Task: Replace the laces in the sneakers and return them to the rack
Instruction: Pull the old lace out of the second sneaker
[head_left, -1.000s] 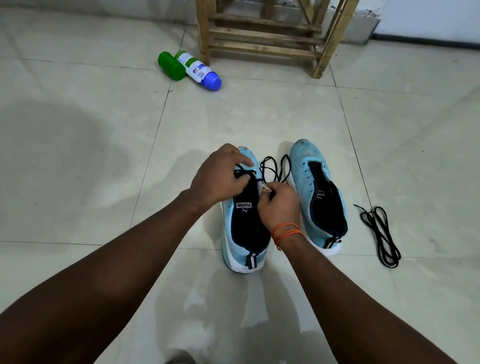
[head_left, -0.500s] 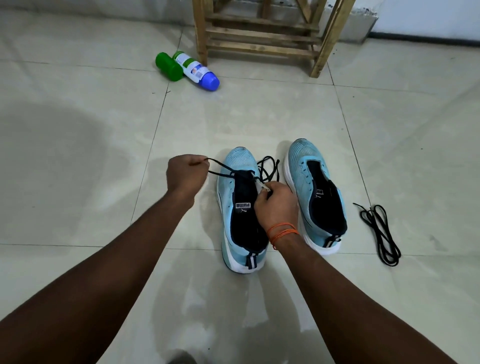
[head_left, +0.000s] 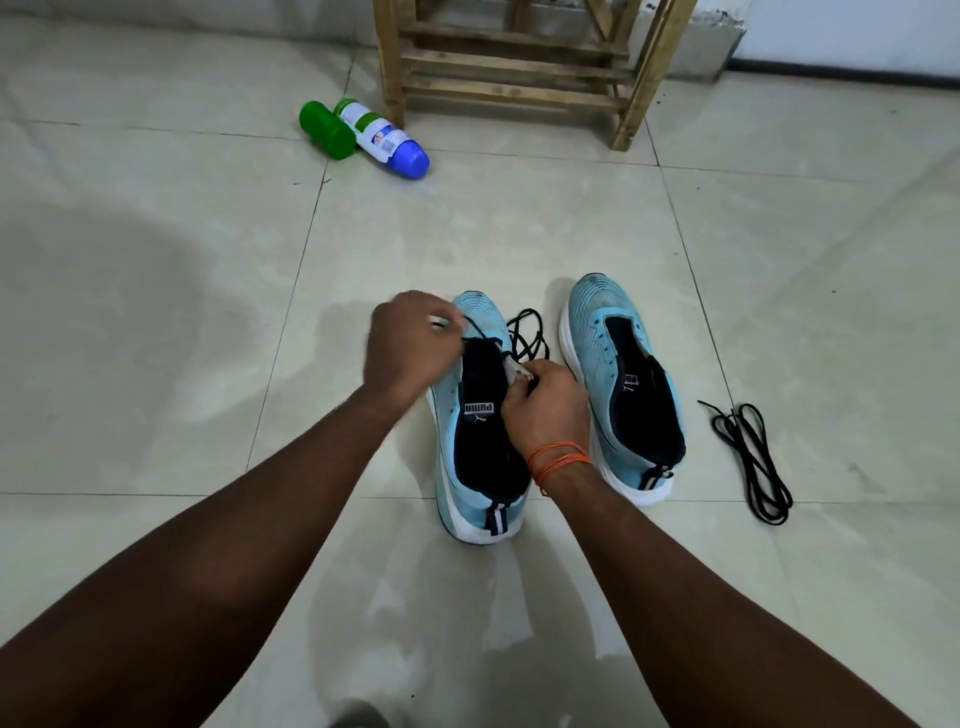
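Your left hand (head_left: 415, 345) and right hand (head_left: 548, 402) pinch the lace (head_left: 524, 332) at one sneaker's (head_left: 451, 441) toe-end eyelets; second sneaker (head_left: 597, 317) unlaced, rack (head_left: 519, 60) pending.

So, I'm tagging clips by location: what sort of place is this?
Likely indoors at home, perhaps an entryway: pale tiled floor, wooden rack by the wall, sneakers on the floor.

Both forearms are extended from the lower corners toward the frame's centre. The left hand (head_left: 410, 348), blurred, is curled with the lace (head_left: 529, 312) pinched; the right hand (head_left: 545, 405), just right of it, is curled likewise.
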